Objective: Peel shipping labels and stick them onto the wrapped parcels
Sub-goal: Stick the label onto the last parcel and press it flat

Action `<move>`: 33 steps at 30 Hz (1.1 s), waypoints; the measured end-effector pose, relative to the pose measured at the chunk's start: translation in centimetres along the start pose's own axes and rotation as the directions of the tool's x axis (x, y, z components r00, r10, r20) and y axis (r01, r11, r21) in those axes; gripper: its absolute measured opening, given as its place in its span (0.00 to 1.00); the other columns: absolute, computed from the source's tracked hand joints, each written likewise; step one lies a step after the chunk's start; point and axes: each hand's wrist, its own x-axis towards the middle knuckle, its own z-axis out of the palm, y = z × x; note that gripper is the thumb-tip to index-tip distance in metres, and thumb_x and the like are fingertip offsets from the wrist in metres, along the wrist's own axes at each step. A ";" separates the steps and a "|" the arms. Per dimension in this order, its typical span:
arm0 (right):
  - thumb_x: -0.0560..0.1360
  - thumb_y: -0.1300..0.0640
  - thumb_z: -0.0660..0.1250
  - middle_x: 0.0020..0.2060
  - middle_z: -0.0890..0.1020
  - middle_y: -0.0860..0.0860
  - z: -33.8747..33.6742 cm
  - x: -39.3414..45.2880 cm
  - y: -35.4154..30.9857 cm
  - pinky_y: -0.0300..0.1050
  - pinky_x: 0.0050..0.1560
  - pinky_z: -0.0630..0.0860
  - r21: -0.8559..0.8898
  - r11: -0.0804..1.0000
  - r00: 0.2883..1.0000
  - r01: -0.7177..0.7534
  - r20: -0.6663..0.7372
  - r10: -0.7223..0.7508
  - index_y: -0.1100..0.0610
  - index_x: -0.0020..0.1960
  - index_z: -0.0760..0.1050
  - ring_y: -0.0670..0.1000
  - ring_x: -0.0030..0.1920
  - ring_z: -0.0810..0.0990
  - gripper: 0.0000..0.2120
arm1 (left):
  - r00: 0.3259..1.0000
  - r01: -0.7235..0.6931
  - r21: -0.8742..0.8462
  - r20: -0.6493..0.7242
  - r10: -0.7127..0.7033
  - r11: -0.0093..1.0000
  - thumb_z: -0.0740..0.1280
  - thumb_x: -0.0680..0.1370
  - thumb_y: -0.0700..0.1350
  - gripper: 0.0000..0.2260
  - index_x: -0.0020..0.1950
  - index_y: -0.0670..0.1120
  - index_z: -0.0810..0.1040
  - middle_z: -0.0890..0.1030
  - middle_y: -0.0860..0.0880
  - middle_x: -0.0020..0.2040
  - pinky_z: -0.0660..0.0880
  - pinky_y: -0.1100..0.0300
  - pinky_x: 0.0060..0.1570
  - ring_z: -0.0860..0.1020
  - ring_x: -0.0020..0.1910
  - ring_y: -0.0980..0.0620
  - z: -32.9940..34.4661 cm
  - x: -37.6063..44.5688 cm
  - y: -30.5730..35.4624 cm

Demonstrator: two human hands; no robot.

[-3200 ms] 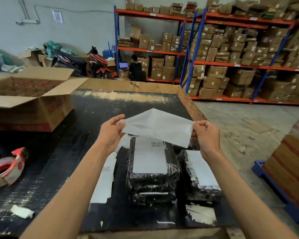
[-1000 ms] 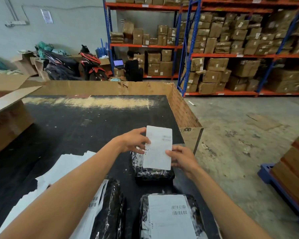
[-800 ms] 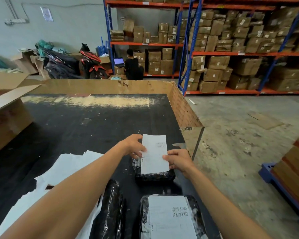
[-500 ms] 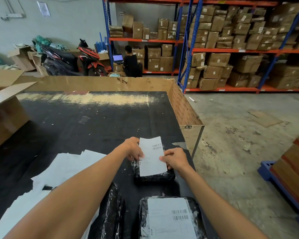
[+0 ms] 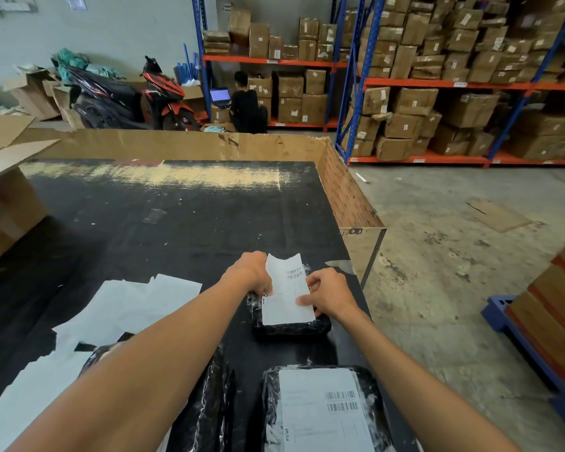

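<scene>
At the centre of the frame both hands lay a white paper shipping label (image 5: 286,293) onto a small flat parcel (image 5: 291,324) wrapped in glossy, crinkled black film. The left hand (image 5: 253,272) pinches the label's left edge, fingers curled; the right hand (image 5: 328,291) presses its right edge with thumb and bent fingers. The label's far end curls up, barcode showing. The parcel lies on the scuffed matte black desk (image 5: 177,216), edged by a raw cardboard wall (image 5: 190,145). At the lower right sits a larger labelled parcel (image 5: 323,409); at the lower left lie smooth white backing sheets (image 5: 124,308).
</scene>
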 end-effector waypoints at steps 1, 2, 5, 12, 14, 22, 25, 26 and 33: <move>0.66 0.66 0.81 0.39 0.86 0.57 0.0 0.0 -0.1 0.50 0.31 0.84 -0.018 1.000 1.000 0.000 -0.005 0.000 0.66 0.46 0.82 0.54 0.37 0.87 0.12 | 1.000 0.000 0.021 -0.008 0.000 1.000 0.77 0.66 0.40 0.20 0.55 0.44 0.75 0.82 0.46 0.49 0.82 0.47 0.50 0.84 0.45 0.45 0.0 0.1 0.1; 0.66 0.65 0.81 0.40 0.86 0.57 0.1 0.0 -0.1 0.51 0.33 0.85 -0.040 0.999 1.000 -0.003 -0.011 0.003 0.66 0.46 0.82 0.54 0.37 0.87 0.12 | 1.000 0.001 0.038 -0.015 -0.001 0.999 0.77 0.66 0.41 0.20 0.54 0.44 0.75 0.82 0.46 0.49 0.82 0.47 0.50 0.84 0.45 0.45 0.0 0.1 0.1; 0.64 0.60 0.83 0.40 0.86 0.55 0.4 0.0 -0.5 0.56 0.37 0.85 -0.147 0.989 1.000 -0.015 -0.027 0.012 0.66 0.46 0.83 0.55 0.39 0.86 0.16 | 0.999 0.023 0.086 -0.035 -0.021 0.996 0.77 0.67 0.44 0.23 0.58 0.43 0.73 0.80 0.46 0.54 0.80 0.49 0.52 0.82 0.51 0.45 -0.1 -0.2 0.2; 0.68 0.54 0.81 0.64 0.76 0.59 0.3 -0.6 -1.9 0.51 0.48 0.77 -0.421 0.907 1.000 -0.006 -0.031 -0.008 0.58 0.60 0.73 0.61 0.60 0.79 0.26 | 1.000 -0.013 0.217 0.026 0.007 0.976 0.77 0.69 0.54 0.52 0.79 0.58 0.42 0.57 0.41 0.78 0.69 0.40 0.65 0.67 0.72 0.35 -0.9 -0.1 -0.6; 0.69 0.54 0.80 0.71 0.69 0.59 -0.2 -0.6 -2.0 0.53 0.58 0.77 -0.433 0.901 1.000 0.025 0.021 -0.018 0.56 0.75 0.62 0.62 0.67 0.74 0.41 | 0.988 -0.055 0.272 0.153 0.014 0.961 0.75 0.70 0.59 0.51 0.77 0.65 0.38 0.46 0.41 0.80 0.66 0.35 0.68 0.60 0.75 0.32 -1.2 0.2 -0.6; 0.75 0.52 0.68 0.63 0.70 0.55 0.0 1.0 -1.4 0.52 0.55 0.79 -0.448 0.888 0.991 0.099 0.128 -0.046 0.54 0.68 0.68 0.58 0.56 0.77 0.24 | 0.962 -0.064 0.502 0.262 -0.082 0.862 0.74 0.68 0.64 0.54 0.78 0.60 0.35 0.36 0.44 0.80 0.64 0.40 0.70 0.53 0.78 0.36 -0.9 -0.1 0.5; 0.76 0.52 0.63 0.64 0.66 0.56 0.2 1.6 -1.5 0.57 0.54 0.81 -0.424 0.899 0.983 0.112 0.180 -0.038 0.44 0.76 0.58 0.60 0.54 0.77 0.30 | 0.963 -0.059 0.501 0.255 -0.083 0.864 0.75 0.66 0.66 0.57 0.79 0.58 0.36 0.39 0.45 0.80 0.65 0.41 0.69 0.55 0.78 0.37 -1.1 0.3 0.2; 0.77 0.51 0.61 0.67 0.64 0.57 0.2 1.8 -1.6 0.57 0.54 0.81 -0.438 0.892 0.980 0.116 0.199 -0.029 0.39 0.77 0.55 0.60 0.55 0.76 0.32 | 0.962 -0.060 0.504 0.258 -0.085 0.861 0.75 0.65 0.67 0.58 0.79 0.58 0.35 0.39 0.46 0.80 0.65 0.41 0.69 0.55 0.78 0.37 -1.1 0.3 0.1; 0.76 0.49 0.59 0.69 0.61 0.57 1.0 3.2 -1.9 0.55 0.49 0.83 -0.458 0.889 0.980 0.029 0.187 0.065 0.47 0.77 0.57 0.61 0.57 0.75 0.30 | 0.962 -0.088 0.556 0.262 -0.074 0.826 0.76 0.62 0.67 0.63 0.77 0.60 0.31 0.42 0.46 0.79 0.68 0.43 0.67 0.57 0.77 0.38 -1.2 -0.1 -0.6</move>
